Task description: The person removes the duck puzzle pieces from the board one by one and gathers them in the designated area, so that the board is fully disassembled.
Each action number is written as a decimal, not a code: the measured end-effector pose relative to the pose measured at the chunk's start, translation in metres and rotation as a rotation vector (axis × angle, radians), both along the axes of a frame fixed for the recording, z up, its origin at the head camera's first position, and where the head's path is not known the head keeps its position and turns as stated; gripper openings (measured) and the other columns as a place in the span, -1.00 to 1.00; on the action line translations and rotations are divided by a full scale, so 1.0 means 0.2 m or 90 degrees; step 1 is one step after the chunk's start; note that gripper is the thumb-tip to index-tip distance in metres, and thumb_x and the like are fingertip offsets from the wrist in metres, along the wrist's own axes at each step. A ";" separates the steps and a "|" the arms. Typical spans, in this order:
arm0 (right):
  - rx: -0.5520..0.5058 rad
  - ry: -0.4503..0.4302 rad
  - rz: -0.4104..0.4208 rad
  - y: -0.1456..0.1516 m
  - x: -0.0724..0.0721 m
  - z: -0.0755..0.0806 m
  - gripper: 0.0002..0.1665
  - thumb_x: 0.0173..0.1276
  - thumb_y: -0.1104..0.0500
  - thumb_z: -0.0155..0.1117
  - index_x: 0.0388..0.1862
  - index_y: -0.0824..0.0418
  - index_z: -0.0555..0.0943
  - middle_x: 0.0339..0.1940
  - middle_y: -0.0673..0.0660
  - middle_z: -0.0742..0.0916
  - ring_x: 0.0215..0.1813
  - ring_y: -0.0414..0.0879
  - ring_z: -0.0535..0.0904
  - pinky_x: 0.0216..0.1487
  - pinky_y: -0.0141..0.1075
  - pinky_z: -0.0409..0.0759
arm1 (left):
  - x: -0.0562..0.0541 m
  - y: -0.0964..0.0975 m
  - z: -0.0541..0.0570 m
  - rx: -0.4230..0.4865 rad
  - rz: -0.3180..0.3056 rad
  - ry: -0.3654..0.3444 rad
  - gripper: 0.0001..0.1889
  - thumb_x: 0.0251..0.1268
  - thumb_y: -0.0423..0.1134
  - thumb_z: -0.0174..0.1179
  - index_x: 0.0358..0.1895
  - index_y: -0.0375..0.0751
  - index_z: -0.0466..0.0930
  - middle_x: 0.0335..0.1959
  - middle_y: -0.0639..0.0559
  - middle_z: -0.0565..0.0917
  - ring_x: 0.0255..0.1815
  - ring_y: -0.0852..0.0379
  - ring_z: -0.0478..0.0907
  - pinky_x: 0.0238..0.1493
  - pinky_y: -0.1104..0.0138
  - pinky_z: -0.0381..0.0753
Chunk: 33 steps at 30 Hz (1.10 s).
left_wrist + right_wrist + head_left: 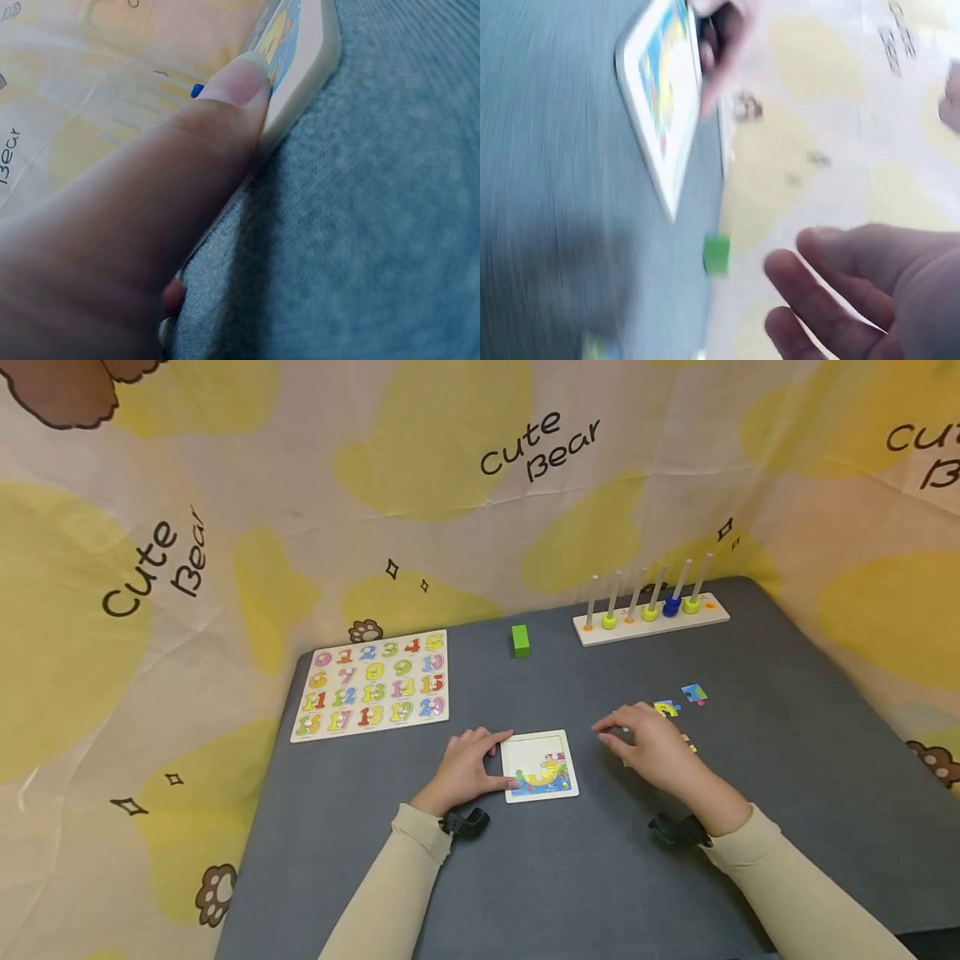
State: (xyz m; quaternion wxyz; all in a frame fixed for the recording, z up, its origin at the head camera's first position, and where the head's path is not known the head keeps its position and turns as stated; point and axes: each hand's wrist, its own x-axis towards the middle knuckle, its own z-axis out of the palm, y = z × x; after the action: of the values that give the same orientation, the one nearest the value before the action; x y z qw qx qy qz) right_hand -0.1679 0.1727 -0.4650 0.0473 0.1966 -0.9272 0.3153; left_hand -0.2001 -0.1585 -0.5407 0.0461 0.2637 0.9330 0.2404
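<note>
A small white-framed jigsaw board lies on the dark table, its lower part filled with blue and yellow pieces. My left hand rests along its left side, the thumb pressing the lower rim and the index finger reaching to the upper corner. In the left wrist view the straight thumb lies against the board's edge. To the right of the board, my right hand hovers with thumb and fingers apart, nothing between them. Loose jigsaw pieces lie just beyond it, some partly hidden by the hand.
A number board lies at the back left. Behind the jigsaw stands a green block. A white stand with pegs and rings is at the back right. A printed cloth hangs behind the table.
</note>
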 end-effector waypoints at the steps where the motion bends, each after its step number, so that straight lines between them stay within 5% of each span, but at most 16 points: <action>1: 0.015 0.005 0.026 -0.04 0.00 -0.01 -0.77 0.36 0.31 0.51 -0.02 0.24 0.80 -0.09 0.10 0.79 -0.02 0.09 0.61 0.02 0.05 0.56 | 0.00 0.00 0.00 0.000 0.000 0.001 -0.04 0.07 0.31 0.54 0.54 0.02 0.46 -0.27 0.18 0.38 -0.26 0.15 0.26 -0.12 0.16 0.16; 7: 0.097 0.012 0.129 -0.18 0.01 -0.12 -0.65 0.28 0.26 0.60 0.05 0.22 0.80 0.02 0.11 0.73 0.05 0.08 0.62 0.06 0.00 0.61 | -0.01 0.03 0.01 -0.002 -0.015 0.010 -0.06 0.09 0.34 0.51 0.53 0.01 0.47 -0.25 0.18 0.39 -0.25 0.16 0.28 -0.12 0.18 0.19; 14: 0.120 -0.006 0.116 -0.20 0.00 -0.18 -0.61 0.27 0.27 0.60 0.09 0.22 0.79 0.01 0.11 0.66 -0.05 0.01 0.64 -0.07 -0.09 0.64 | -0.01 0.04 0.02 -0.002 -0.021 0.019 -0.06 0.08 0.31 0.53 0.52 0.00 0.48 -0.26 0.19 0.39 -0.27 0.16 0.26 -0.12 0.18 0.18; 25: 0.123 -0.028 0.117 -0.23 -0.03 -0.19 -0.62 0.28 0.22 0.61 0.08 0.21 0.76 0.04 0.14 0.60 -0.01 0.03 0.58 0.02 -0.06 0.61 | -0.01 0.01 0.00 -0.003 -0.014 0.019 -0.07 0.09 0.31 0.53 0.53 0.03 0.47 -0.26 0.18 0.38 -0.27 0.15 0.26 -0.13 0.18 0.17; 33: 0.073 -0.105 0.095 -0.27 -0.04 -0.18 -0.67 0.26 0.29 0.60 -0.09 0.11 0.64 -0.29 -0.05 0.62 -0.22 -0.12 0.49 -0.13 -0.15 0.51 | 0.00 0.00 0.01 -0.009 -0.007 0.009 -0.05 0.09 0.33 0.52 0.54 0.03 0.46 -0.25 0.17 0.39 -0.26 0.15 0.27 -0.12 0.17 0.17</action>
State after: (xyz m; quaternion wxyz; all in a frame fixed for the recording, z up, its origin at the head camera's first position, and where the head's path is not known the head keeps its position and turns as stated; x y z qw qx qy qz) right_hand -0.1759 0.1188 -0.5006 -0.0642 0.2408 -0.9272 0.2798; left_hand -0.2000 -0.1595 -0.5382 0.0426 0.2705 0.9334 0.2319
